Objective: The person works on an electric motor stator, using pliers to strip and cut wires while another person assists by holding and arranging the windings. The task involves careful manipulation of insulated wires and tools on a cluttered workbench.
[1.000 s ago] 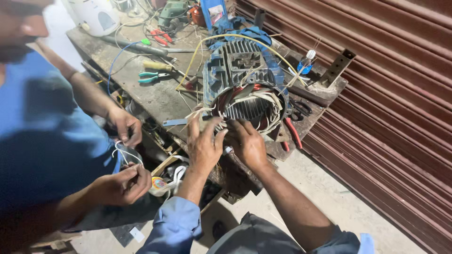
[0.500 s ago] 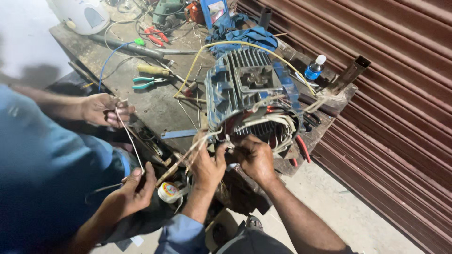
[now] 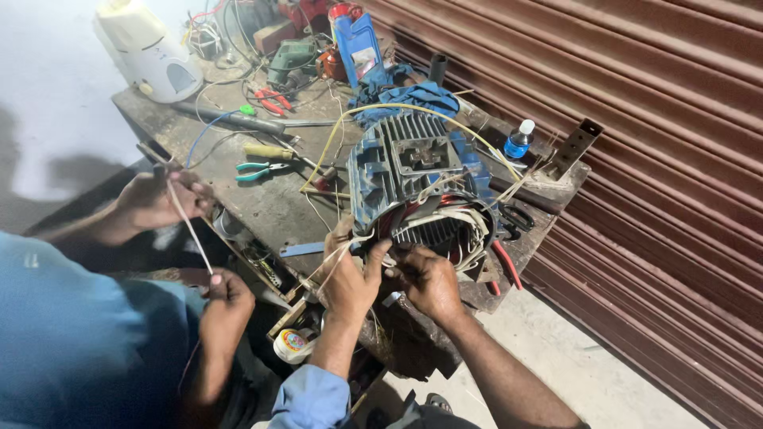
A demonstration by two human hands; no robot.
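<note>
A dark, grimy surface (image 3: 262,206) stands against a brown ribbed shutter (image 3: 675,159), strewn with pliers (image 3: 258,168), a blue plastic bottle (image 3: 518,141) and a white appliance (image 3: 147,49). The far clutter of cables is hard to make out. A blue finned motor (image 3: 405,171) lies at the near edge, its open end showing pale windings. The left hand (image 3: 350,278) pinches whitish wire (image 3: 330,260); the right hand (image 3: 429,280) is closed at the windings, its grip hidden. A co-worker's hands (image 3: 159,199) stretch another strand.

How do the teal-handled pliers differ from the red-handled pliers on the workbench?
The teal-handled pliers lie mid-bench beside a yellow-handled screwdriver; the red-handled pliers lie farther back, near the green power drill. Handle colours differ: teal against red. Both lie flat, and no hand touches either.
</note>
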